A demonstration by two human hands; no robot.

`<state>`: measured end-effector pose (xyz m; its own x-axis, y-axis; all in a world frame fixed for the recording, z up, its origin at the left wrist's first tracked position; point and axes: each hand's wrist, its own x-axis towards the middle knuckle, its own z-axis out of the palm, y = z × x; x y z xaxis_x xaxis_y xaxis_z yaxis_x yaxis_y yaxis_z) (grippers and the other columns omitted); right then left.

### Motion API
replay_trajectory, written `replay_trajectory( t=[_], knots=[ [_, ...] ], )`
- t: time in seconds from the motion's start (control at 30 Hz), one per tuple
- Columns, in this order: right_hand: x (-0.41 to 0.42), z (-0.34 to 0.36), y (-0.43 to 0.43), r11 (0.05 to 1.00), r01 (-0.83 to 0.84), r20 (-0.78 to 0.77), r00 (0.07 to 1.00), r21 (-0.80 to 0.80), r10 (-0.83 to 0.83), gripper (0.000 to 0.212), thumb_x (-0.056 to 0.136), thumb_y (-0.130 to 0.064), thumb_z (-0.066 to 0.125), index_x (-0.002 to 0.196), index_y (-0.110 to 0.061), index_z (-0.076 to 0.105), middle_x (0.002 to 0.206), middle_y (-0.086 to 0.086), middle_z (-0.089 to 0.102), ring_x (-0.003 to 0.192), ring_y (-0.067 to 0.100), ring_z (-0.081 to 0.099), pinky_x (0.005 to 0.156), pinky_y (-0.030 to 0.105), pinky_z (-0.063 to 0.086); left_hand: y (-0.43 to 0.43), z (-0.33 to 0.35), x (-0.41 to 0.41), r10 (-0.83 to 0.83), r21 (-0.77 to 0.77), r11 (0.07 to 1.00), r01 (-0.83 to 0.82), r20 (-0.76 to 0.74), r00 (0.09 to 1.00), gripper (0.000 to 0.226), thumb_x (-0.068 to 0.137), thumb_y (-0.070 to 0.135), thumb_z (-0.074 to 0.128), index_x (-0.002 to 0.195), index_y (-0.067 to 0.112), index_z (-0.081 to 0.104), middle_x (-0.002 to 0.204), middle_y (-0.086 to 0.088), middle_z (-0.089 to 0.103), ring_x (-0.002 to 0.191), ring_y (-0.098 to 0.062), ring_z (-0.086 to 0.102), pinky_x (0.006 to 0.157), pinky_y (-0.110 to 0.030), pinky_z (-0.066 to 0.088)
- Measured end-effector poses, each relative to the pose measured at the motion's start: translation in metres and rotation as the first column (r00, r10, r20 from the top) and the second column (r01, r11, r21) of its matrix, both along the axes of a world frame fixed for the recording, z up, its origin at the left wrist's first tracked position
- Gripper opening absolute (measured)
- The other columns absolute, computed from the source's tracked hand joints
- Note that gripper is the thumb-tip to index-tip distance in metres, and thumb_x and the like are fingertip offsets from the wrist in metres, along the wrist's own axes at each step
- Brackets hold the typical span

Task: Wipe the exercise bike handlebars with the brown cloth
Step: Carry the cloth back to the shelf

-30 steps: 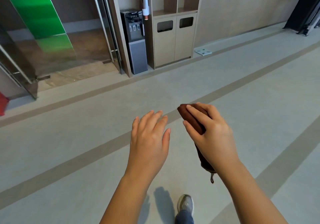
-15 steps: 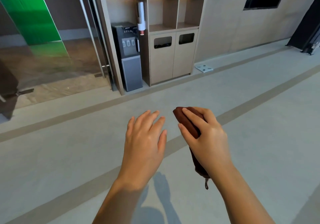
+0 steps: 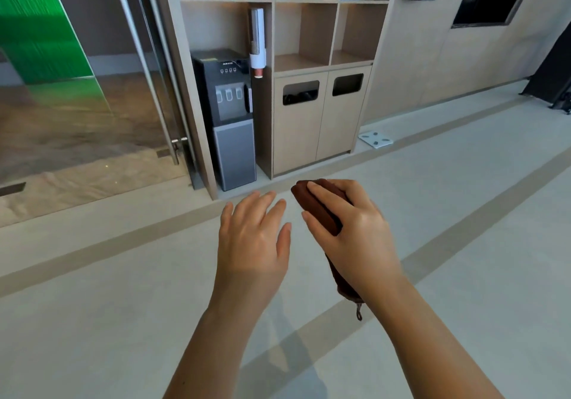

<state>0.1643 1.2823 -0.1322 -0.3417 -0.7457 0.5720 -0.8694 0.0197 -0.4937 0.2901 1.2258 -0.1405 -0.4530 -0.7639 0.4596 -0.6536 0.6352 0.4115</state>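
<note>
My right hand (image 3: 355, 231) grips a folded brown cloth (image 3: 315, 210) in front of me, fingers curled over its top; the cloth's lower end and a small loop hang out below my wrist. My left hand (image 3: 253, 238) hovers just left of it, palm down, fingers straight and spread, holding nothing and not touching the cloth. No exercise bike or handlebars appear in the head view.
A wooden shelf unit with two bin openings (image 3: 318, 120) stands ahead, a dark water dispenser (image 3: 230, 117) at its left. Glass doors (image 3: 92, 89) fill the left. A small white scale (image 3: 375, 139) lies on the floor by the wall. Dark equipment legs (image 3: 559, 89) show at far right.
The view has tilted up and moved closer to the shelf unit and dispenser. Both hands keep the same pose, the right still holding the cloth.
</note>
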Motion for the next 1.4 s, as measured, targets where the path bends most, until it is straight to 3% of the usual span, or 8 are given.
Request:
replay_trajectory(
  t=[0.13,0.27,0.5,0.7,0.83,1.07,1.27,1.4],
  knots=[
    [-0.024,-0.002,-0.085,1.0,0.003,-0.006,1.0,0.009,-0.003,0.038,0.081,-0.026,0.068,0.118,-0.021,0.062,0.113,0.005,0.061,0.092,0.03,0.061,0.076,0.04,0.054,-0.081,0.002,-0.022,0.003,-0.035,0.999,-0.002,0.011,1.0,0.032,0.083,0.018,0.06,0.112,0.006,0.064,0.121,-0.014,0.062,0.116,-0.034,0.054,0.103,-0.053,0.027],
    [-0.051,-0.013,-0.165,1.0,0.001,0.027,1.0,0.003,-0.001,0.037,0.08,-0.023,0.068,0.116,-0.021,0.063,0.114,0.003,0.061,0.092,0.031,0.061,0.076,0.041,0.054,-0.154,-0.008,-0.046,0.009,0.04,0.999,-0.012,0.068,0.998,0.047,0.085,0.035,0.038,0.122,0.013,0.058,0.132,-0.008,0.054,0.126,-0.028,0.044,0.11,-0.048,0.019],
    [-0.125,-0.028,-0.314,1.0,-0.03,0.025,0.999,-0.001,0.03,0.037,0.08,-0.022,0.069,0.117,-0.018,0.063,0.115,0.004,0.062,0.093,0.029,0.062,0.077,0.04,0.055,-0.3,-0.023,-0.113,0.037,-0.064,0.997,-0.034,0.044,0.998,0.027,0.083,0.015,0.062,0.107,0.005,0.066,0.115,-0.015,0.065,0.111,-0.036,0.057,0.098,-0.059,0.032],
    [-0.209,-0.008,-0.446,0.997,-0.049,-0.002,0.999,-0.06,0.049,0.036,0.08,-0.02,0.068,0.116,-0.015,0.064,0.112,0.007,0.062,0.092,0.028,0.063,0.076,0.038,0.055,-0.428,-0.004,-0.203,0.007,-0.075,0.997,-0.003,0.053,0.999,0.032,0.085,0.015,0.062,0.116,0.006,0.061,0.124,-0.013,0.06,0.12,-0.033,0.05,0.104,-0.057,0.03],
    [-0.25,0.005,-0.518,0.996,-0.042,-0.029,0.999,-0.08,0.04,0.035,0.08,-0.02,0.069,0.115,-0.016,0.064,0.111,0.007,0.063,0.09,0.029,0.063,0.075,0.04,0.055,-0.5,0.008,-0.237,0.037,-0.133,0.99,-0.037,0.004,0.999,0.033,0.08,0.011,0.067,0.112,0.004,0.063,0.118,-0.015,0.064,0.114,-0.035,0.055,0.098,-0.06,0.038],
    [-0.277,0.009,-0.638,0.993,-0.112,-0.032,0.993,-0.042,0.11,0.038,0.08,-0.021,0.068,0.118,-0.018,0.062,0.114,0.005,0.061,0.095,0.028,0.062,0.076,0.04,0.055,-0.613,0.008,-0.263,0.095,-0.155,0.983,-0.095,-0.013,0.995,0.033,0.078,0.013,0.069,0.109,0.003,0.065,0.114,-0.015,0.066,0.111,-0.035,0.058,0.093,-0.062,0.041],
    [-0.29,0.001,-0.747,0.993,-0.111,-0.043,0.993,-0.04,0.109,0.037,0.079,-0.021,0.069,0.116,-0.019,0.063,0.114,0.003,0.061,0.092,0.026,0.062,0.071,0.041,0.056,-0.721,0.0,-0.281,0.073,-0.212,0.974,-0.078,-0.032,0.997,0.032,0.077,0.015,0.07,0.107,0.006,0.066,0.113,-0.013,0.067,0.11,-0.033,0.059,0.095,-0.06,0.034],
    [-0.29,0.017,-0.838,0.993,-0.106,-0.062,0.993,-0.042,0.103,0.036,0.079,-0.024,0.069,0.115,-0.02,0.064,0.113,0.002,0.061,0.093,0.025,0.063,0.07,0.032,0.053,-0.814,0.011,-0.277,0.092,-0.2,0.974,-0.102,-0.06,0.994,0.032,0.077,0.013,0.071,0.108,0.006,0.065,0.114,-0.013,0.066,0.112,-0.033,0.058,0.098,-0.058,0.032]
  ],
)
